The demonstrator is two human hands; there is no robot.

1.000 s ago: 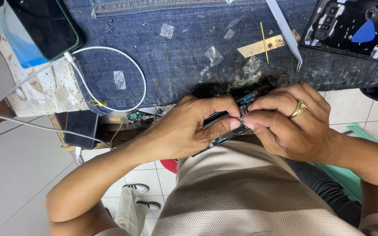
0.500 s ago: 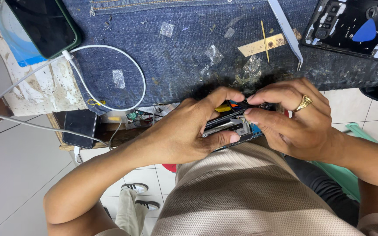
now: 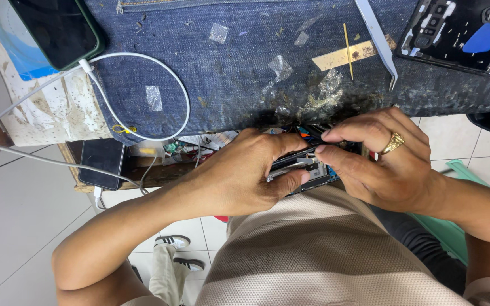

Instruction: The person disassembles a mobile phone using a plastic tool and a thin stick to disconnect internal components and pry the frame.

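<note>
Two bare hands meet just off the near edge of the bench, over the lap. Left hand [image 3: 239, 178] comes in from 7 o'clock, forearm angled up from the elbow, wrist straight, knuckles toward the camera. Its fingers wrap the opened phone [image 3: 307, 167], thumb pressed along the phone's lower edge, clamping it. Right hand [image 3: 384, 161] enters from 4 o'clock, wrist bent inward. Thumb and forefinger pinch together on the top of the same phone, other fingers curled over; gold ring [image 3: 392, 143] on one finger. Both hands grasp the phone; what the right fingertips pinch on it is too small to tell.

Phone sits between the two hands, tilted on edge, circuit parts and a bit of blue showing, directly below the frayed rim of the denim cloth [image 3: 228, 73] covering the bench.

Surroundings:
- Tweezers [image 3: 378, 39] at 1 o'clock from the hands, tips pointing toward them, lying on the cloth.
- Brass strip [image 3: 344, 55] just left of the tweezers.
- Black phone back [image 3: 460, 34] with a blue pick, far at 2 o'clock.
- Dark phone [image 3: 58, 28] at 10 o'clock, white cable [image 3: 160, 68] plugged in and looping across the cloth.
- Small black box [image 3: 102, 163] at 9 o'clock, under the bench edge.
</note>
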